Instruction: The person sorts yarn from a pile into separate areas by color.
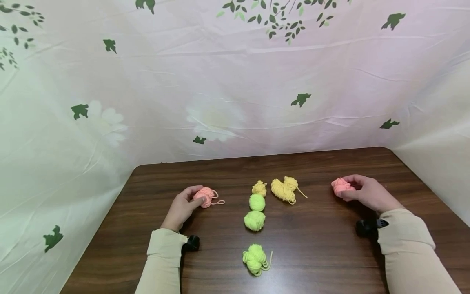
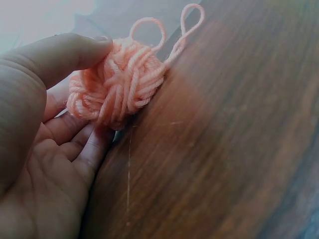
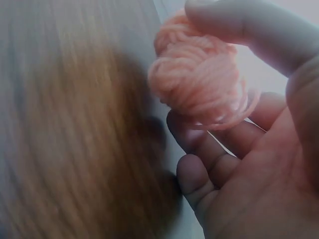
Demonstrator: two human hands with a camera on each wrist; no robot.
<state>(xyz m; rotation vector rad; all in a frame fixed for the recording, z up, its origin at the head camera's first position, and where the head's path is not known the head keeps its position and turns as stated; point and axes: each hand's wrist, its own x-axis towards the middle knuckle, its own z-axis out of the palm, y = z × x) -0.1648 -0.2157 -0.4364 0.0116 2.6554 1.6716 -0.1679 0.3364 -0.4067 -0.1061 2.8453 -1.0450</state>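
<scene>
On the left of the table, my left hand (image 1: pixel 184 205) grips a pink ball of yarn (image 1: pixel 206 197) between thumb and fingers; a loop of loose strand trails off it to the right. The left wrist view shows that yarn ball (image 2: pixel 119 82) close up, the thumb on its upper side. Far to the right, my right hand (image 1: pixel 369 192) holds another pink ball of yarn (image 1: pixel 342 186). In the right wrist view this second ball (image 3: pixel 197 74) sits between the thumb and the fingertips, with the tabletop beside it.
Between the hands, a small yellow yarn ball (image 1: pixel 259 188) and two green yarn balls (image 1: pixel 257 202) form a column. Yellow yarn (image 1: pixel 284 190) with a loose tail lies to their right. Nearer me lies a looser green ball (image 1: pixel 255 259). A patterned cloth (image 1: pixel 235 102) hangs behind the wooden table (image 1: pixel 312 253).
</scene>
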